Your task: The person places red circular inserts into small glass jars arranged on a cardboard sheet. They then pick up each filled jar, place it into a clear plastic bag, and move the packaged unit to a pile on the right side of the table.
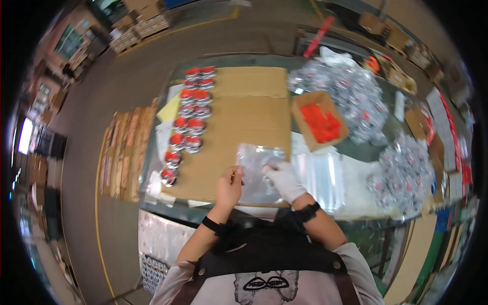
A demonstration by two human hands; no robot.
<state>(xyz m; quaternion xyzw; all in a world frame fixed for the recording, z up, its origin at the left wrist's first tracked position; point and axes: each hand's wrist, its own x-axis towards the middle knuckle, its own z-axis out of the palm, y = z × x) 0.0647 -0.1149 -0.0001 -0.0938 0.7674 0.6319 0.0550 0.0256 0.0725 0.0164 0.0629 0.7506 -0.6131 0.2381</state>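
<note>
A clear plastic bag [254, 192] lies over the near part of the brown cardboard sheet, between my hands. My bare left hand [231, 187] pinches it at its left edge. My right hand [285, 181], in a white glove, has its fingers closed on the bag's upper right part; whether something small is also in them I cannot make out. Along the left side of the cardboard [249, 117] stand round silver pieces with red tops [194, 127], in a double row that narrows to single pieces near me. More flat clear bags [325, 178] lie just right of my gloved hand.
A cardboard box of red pieces [320, 122] sits right of the cardboard sheet. Beyond it is a large heap of bagged pieces [351, 96], with another heap [401, 178] at the near right. Wooden boards [127, 152] lie on the floor at left.
</note>
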